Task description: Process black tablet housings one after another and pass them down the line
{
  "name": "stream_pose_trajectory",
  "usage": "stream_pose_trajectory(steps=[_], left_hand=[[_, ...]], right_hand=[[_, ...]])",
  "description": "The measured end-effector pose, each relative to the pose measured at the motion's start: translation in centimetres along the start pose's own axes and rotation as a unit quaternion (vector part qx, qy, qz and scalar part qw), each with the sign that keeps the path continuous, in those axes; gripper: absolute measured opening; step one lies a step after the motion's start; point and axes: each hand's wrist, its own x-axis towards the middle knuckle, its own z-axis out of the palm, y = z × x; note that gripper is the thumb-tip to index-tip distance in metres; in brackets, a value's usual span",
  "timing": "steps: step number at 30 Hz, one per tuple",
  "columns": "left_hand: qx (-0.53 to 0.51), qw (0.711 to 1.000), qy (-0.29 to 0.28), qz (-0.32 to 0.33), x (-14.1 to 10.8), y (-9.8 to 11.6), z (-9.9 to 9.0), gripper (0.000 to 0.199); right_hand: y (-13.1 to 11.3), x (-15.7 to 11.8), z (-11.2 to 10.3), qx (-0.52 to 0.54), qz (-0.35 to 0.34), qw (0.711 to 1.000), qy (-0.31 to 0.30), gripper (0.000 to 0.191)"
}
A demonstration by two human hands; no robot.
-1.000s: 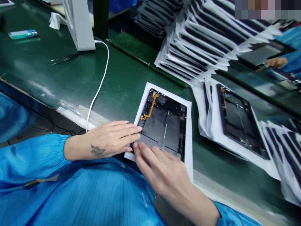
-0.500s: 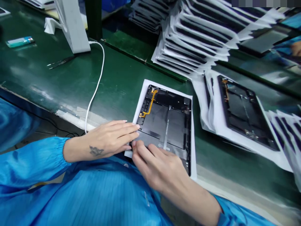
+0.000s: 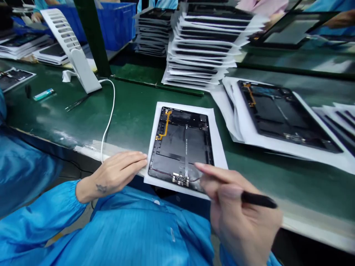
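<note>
An opened tablet housing point(image 3: 173, 147) lies on a white sheet point(image 3: 219, 155) in front of me, its battery, an orange flex cable point(image 3: 167, 125) and a small circuit board point(image 3: 181, 179) showing. My left hand point(image 3: 118, 173) is open, fingers straight and side by side, with the tips by the sheet's left edge. Over the lower right of the housing, my right hand point(image 3: 241, 207) is closed around a slim black pen-like tool point(image 3: 259, 200). The index finger points toward the housing; the tool's working end is hidden by the hand.
Black tweezers point(image 3: 77, 103) and a white fan-like device point(image 3: 74, 55) with a white cable point(image 3: 111, 114) are at left. Another opened housing point(image 3: 285, 114) lies on sheets at right. Behind stand a tall stack point(image 3: 202, 51) of parts between sheets and a blue bin point(image 3: 118, 26).
My right hand has moved from the housing's lower left corner to its lower right, and the black tool now shows in it. My left hand has drawn back slightly leftward. The view has shifted.
</note>
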Motion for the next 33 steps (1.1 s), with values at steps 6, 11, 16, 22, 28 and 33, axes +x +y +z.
stream_pose_trajectory(steps=[6, 11, 16, 22, 28, 33], left_hand=[[0.033, 0.997, 0.0, 0.066, 1.0, 0.3, 0.2, 0.031], [0.026, 0.996, 0.003, 0.082, 1.2, 0.1, 0.7, 0.03], [0.011, 0.997, 0.014, 0.077, 1.2, 0.2, 1.2, 0.03], [0.02, 0.998, 0.018, 0.054, 1.2, 0.6, 1.2, 0.03], [0.082, 0.994, -0.008, 0.073, 2.2, 1.5, 0.8, 0.031], [0.137, 0.986, -0.022, 0.092, 3.2, 2.4, 0.4, 0.032]], right_hand=[[1.1, -1.6, 1.0, 0.033, -0.081, 0.992, -0.091, 0.041], [2.1, -3.0, 2.6, -0.112, -0.223, 0.962, -0.111, 0.032], [3.4, -3.7, 3.0, -0.185, -0.267, 0.939, -0.111, 0.035], [3.7, -5.1, 2.3, -0.21, -0.222, 0.95, -0.058, 0.057], [2.5, -4.0, 1.2, -0.134, -0.158, 0.976, -0.068, 0.045], [1.4, -0.4, 2.4, -0.018, -0.031, 0.99, -0.134, 0.02]])
